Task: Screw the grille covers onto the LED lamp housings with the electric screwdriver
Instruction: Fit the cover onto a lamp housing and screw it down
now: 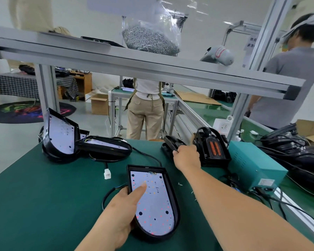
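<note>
Step in hand, as we read it: fetching a cover for the open housing. Our left hand [123,211] grips the LED lamp housing [173,196] at lower ctr of the frame. Its fingers curl round the left wall and the thumb lies flat on the white LED board [156,205]. Our right hand [186,156] is out at ctr-right, fingers closed on the edge of a black grille cover [170,143]. That cover sits tilted beside the stack of covers [211,149], w/ the teal power box [254,167] just right of the stack.

To do it well:
- Lift the one cover clear & check the next isn't hooked to it; we can't tell from here whether they nest.
- Bring it over w/ the rounded end toward us, to match the housing's outline.
- Take the thumb off the board before the cover lands, else we trap it or smudge the LEDs; grip the outer wall only.
- Mind the black cable [113,189] leaving the housing's left side, so it doesn't get pinched under the rim.
- Seat the cover flush before any screw goes in.

Screws: a few loose ones [179,183] lie on the green mat [43,196] right of the housing. The bulk bag [150,38] is on the shelf, top ctr. We can't pick out the screwdriver w/ certainty.
</note>
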{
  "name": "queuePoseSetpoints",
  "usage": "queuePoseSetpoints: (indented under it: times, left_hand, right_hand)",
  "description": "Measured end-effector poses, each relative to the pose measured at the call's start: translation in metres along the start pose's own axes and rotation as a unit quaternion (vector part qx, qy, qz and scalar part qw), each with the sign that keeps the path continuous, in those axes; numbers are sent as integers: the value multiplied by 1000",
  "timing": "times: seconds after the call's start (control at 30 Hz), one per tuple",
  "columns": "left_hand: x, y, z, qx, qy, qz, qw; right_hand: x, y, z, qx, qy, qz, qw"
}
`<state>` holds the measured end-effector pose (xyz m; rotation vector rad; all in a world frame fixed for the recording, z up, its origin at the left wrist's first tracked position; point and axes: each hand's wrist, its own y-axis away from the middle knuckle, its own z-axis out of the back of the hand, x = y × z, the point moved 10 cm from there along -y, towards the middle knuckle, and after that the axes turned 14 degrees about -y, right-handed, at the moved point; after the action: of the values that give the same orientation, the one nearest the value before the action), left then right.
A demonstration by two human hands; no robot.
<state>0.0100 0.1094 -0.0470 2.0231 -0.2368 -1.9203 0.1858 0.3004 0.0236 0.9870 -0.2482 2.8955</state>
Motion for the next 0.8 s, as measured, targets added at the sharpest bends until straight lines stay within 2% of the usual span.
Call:
queuePoseSetpoints:
  times: [0.2, 0.27, 0.33, 0.4, 0.5, 0.53, 0.57, 0.6, 0.67, 0.8]
  left_hand:
    - [-1, 3, 3, -7, 3, 16, 1000]
    - [-1, 3, 3, -2, 2, 23, 1000]
    - [-1, 2, 4, 0, 3, 28, 1000]
    - [-1, 1, 7, -1, 12, 34, 999]
    - [0, -1, 10, 0, 29, 41, 999]
    - [0, -1, 11, 0, 39, 42, 998]
    - [2, -2, 12, -1, 49, 44, 998]
    - [2, -3, 12, -1, 56, 46, 997]
    - [3, -5, 12, 2, 63, 47, 997]
    - [4, -7, 6, 26, 68, 39, 997]
  right_hand:
    - [5, 4, 38, -78, -123, 55, 988]
    - [14, 12, 48, -77, -196, 92, 973]
    - [22, 20, 48, -37, -313, 112, 942]
    - [32, 30, 42, 36, -458, 105, 882]
    - [44, 43, 31, 124, -667, 40, 733]
    - [47, 47, 29, 142, -693, 20, 707]
    - [50, 52, 26, 163, -695, 10, 700]
    - [54, 59, 23, 186, -676, 9, 713]
    - [58, 73, 17, 220, -603, 41, 766]
    - [61, 84, 7, 227, -552, 107, 795]
